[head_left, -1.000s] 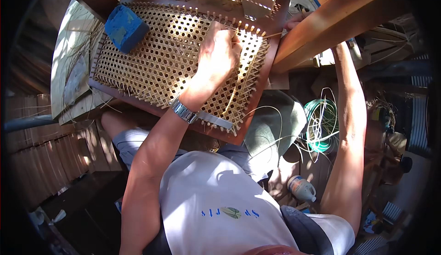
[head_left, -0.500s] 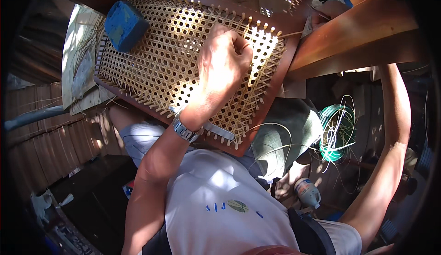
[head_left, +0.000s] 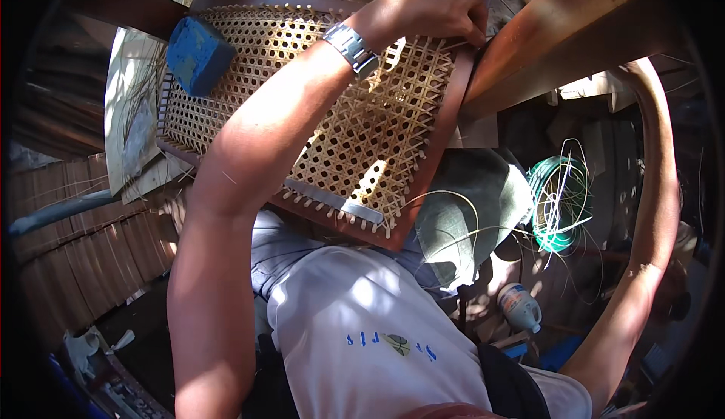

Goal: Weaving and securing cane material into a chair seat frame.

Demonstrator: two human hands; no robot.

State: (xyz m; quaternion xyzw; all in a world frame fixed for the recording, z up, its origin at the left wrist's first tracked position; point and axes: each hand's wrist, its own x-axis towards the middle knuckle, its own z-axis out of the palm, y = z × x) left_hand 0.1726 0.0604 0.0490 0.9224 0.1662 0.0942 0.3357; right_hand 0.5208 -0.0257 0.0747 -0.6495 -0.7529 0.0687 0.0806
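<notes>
Brown boards (head_left: 83, 256) at lower left | woven cane panel (head_left: 366, 143) at upper middle | left hand (head_left: 447, 7) curled closed, seemingly pinching cane strand (head_left: 458, 44) at panel's far right corner | right hand hidden behind wooden leg (head_left: 563, 37) — cannot tell grip | strand probably light, springy, splittable — pinch flat, near hole

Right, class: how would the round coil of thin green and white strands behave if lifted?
The coil is probably light, its strands being thin. Its bowed loops suggest springy flexing, and its stray ends might snag.
</notes>
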